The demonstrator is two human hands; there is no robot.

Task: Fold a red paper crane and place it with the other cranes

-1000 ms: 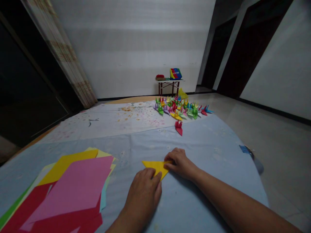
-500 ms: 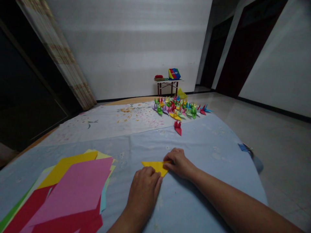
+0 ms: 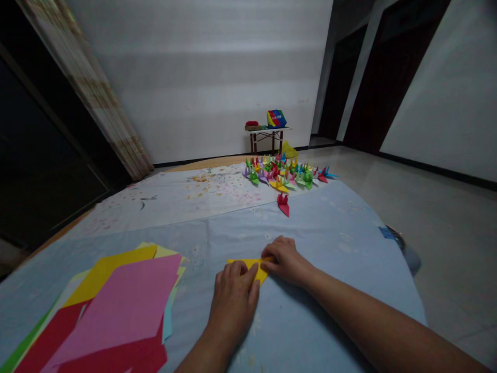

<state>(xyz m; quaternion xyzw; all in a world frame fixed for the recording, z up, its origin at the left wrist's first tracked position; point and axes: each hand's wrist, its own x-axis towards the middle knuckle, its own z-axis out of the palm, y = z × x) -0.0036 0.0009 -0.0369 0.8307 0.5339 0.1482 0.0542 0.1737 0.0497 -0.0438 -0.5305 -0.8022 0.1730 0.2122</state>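
Observation:
A folded yellow origami paper [image 3: 263, 274], roughly triangular with its point toward me, lies on the pale blue cloth. Across its left part rests my left hand [image 3: 235, 292], fingers bent and pressed down on the sheet, thumb by its lower edge. My right hand [image 3: 285, 259] pinches the right corner between thumb and fingers. Parts of the paper are hidden beneath both hands. Beyond them stands a single red paper crane [image 3: 283, 204].
At left lies a loose stack of coloured paper sheets [image 3: 128, 295], pink on top. Many small paper cranes [image 3: 277, 173] crowd the table's far right. A small side table [image 3: 267, 129] with a colourful box [image 3: 276, 119] stands by the wall.
My left index finger has slid up and right across the yellow paper, toward its middle. My right hand keeps its place at the corner. The view has shifted slightly.

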